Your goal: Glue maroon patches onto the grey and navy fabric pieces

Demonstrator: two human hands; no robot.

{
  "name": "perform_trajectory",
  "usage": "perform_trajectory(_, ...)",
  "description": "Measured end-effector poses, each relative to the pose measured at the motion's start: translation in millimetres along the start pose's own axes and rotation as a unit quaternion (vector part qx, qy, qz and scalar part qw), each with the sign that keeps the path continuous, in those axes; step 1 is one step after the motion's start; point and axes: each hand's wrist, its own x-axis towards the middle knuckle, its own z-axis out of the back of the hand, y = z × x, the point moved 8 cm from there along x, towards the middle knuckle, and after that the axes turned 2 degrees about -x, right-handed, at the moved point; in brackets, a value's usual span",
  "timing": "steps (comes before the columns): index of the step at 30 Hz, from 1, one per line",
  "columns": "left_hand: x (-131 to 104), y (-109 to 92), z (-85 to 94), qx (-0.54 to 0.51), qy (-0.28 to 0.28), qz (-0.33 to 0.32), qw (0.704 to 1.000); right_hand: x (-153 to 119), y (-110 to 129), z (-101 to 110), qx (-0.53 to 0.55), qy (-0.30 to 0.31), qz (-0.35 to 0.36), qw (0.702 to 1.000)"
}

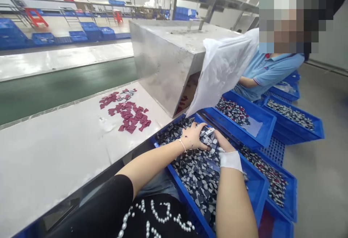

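Note:
My left hand [192,136] and my right hand [223,143] are cupped towards each other over a blue bin [251,174]. Between them is a clump of small grey and white pieces [208,133], gripped from both sides. My left fingers curve around the clump from the left. The right fingers are mostly hidden behind it, and a white band [231,161] wraps that wrist. Many loose dark grey and light grey pieces [198,185] fill the bin under my hands. Their exact kind is too small to tell.
Dark red pieces [130,116] lie scattered on the white worktop [54,158] at left. A metal box [163,64] stands ahead, white sheeting [223,67] hanging at its opening. More blue bins [266,122] of pieces stand at right, near a person in a light-blue shirt [274,71].

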Motion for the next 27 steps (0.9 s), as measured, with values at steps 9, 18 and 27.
perform_trajectory(9, -148, 70, 136.4, 0.073, -0.102, 0.151, 0.981, -37, 58, -216, 0.051, 0.187, 0.018, 0.981)
perform_trajectory(18, -400, 232, 253.3, 0.074, -0.213, 0.394, 0.891, -131, 77, -554, 0.056, 0.483, -0.091, 0.869)
perform_trajectory(27, -472, 324, 283.7, 0.072, -0.34, 0.412, 0.842, -145, 108, -691, 0.004, 0.588, -0.03, 0.808)
